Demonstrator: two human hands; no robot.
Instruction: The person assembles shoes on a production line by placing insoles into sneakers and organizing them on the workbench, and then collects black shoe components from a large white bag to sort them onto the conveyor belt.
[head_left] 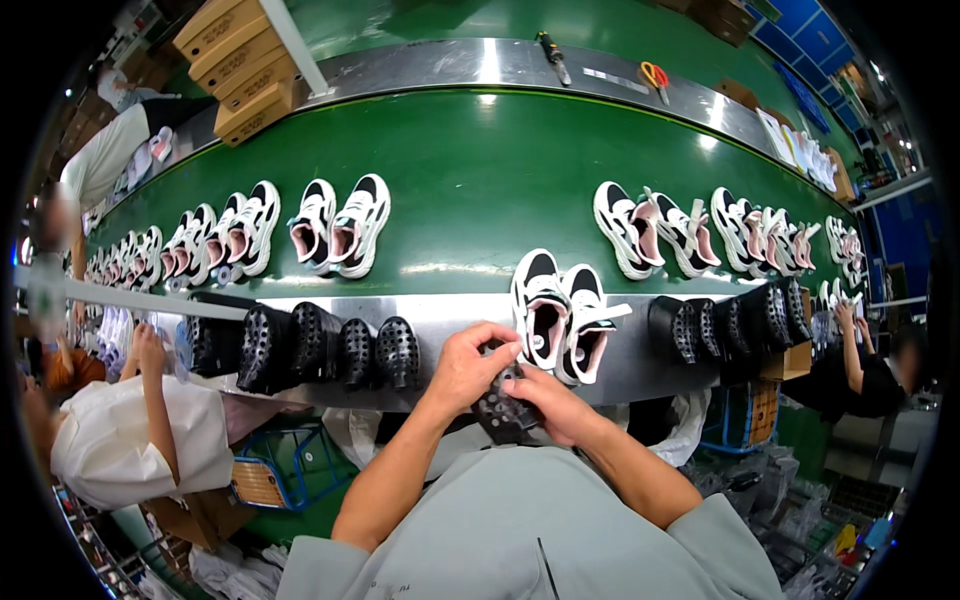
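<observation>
Close to my body I hold a black, dimpled, shoe-shaped insert point(505, 408) between both hands. My left hand point(466, 366) pinches its upper end, with the fingers closed over it. Around its side closes my right hand point(553, 402), the thumb pressed on the dark surface. Just beyond my hands, on the metal ledge, a pair of white and black sneakers stands side by side: a left sneaker point(522, 290) and a right sneaker point(582, 286). The right one's pale strap point(605, 313) sticks out to the side. Both have pink lining.
Black dimpled inserts stand on the metal ledge point(450, 310) at left point(357, 352) and right point(735, 325). Several sneakers point(360, 225) line the green belt point(480, 190). Orange scissors point(655, 77) and a black-handled tool point(553, 57) lie on the far rail. Co-workers sit left point(140, 440) and right point(845, 370).
</observation>
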